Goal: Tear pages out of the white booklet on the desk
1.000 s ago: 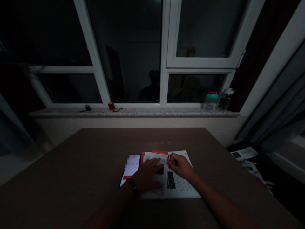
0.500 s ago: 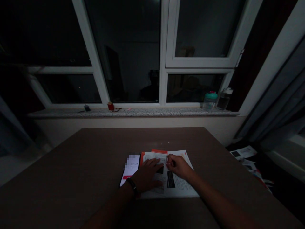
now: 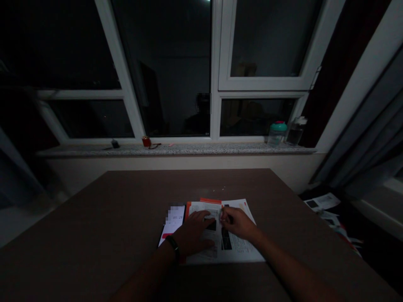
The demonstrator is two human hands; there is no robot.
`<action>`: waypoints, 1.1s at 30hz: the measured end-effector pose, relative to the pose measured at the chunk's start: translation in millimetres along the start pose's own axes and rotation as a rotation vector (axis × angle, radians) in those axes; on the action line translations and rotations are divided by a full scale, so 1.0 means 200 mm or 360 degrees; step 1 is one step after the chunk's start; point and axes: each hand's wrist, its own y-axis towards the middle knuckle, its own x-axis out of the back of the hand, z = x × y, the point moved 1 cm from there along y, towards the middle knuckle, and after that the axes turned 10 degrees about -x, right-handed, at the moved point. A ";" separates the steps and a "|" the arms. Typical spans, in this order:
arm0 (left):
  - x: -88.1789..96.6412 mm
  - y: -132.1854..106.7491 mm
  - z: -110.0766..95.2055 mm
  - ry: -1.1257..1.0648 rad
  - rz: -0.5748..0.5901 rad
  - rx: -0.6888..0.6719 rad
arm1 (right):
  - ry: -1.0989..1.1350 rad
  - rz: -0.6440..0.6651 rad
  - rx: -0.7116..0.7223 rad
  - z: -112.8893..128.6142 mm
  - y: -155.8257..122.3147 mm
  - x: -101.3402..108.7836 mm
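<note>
An open booklet (image 3: 239, 247) with printed text and dark pictures lies on the brown table (image 3: 110, 218). My left hand (image 3: 193, 235) rests flat on its left page, fingers spread, a dark band on the wrist. My right hand (image 3: 237, 222) is closed in a pinch near the top of the centre fold, holding something small that I cannot make out. A lit phone (image 3: 172, 224) lies just left of the booklet, next to my left hand.
A stone window sill (image 3: 189, 149) runs behind the table with a teal-lidded jar (image 3: 277, 132), a clear bottle (image 3: 295, 131) and a small red object (image 3: 146, 141). Papers (image 3: 324, 203) lie on the floor at right, beside grey curtains (image 3: 371, 138).
My right hand has drifted slightly left toward the booklet's centre fold. The left hand stays flat on the page.
</note>
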 end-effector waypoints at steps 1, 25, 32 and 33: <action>0.00 0.00 0.00 0.0013 0.0010 0.0018 | -0.0002 -0.0060 -0.0027 -0.01 0.01 0.01; -0.05 -0.01 0.05 0.0070 0.0060 0.0093 | 0.0118 -0.0020 -0.0101 -0.01 0.03 0.00; -0.05 0.00 0.05 0.0084 0.0060 0.0089 | 0.0193 0.0151 -0.0057 0.00 0.01 0.00; -0.05 0.00 0.05 0.0083 0.0068 0.0094 | 0.0214 0.0227 -0.0041 0.00 0.00 0.00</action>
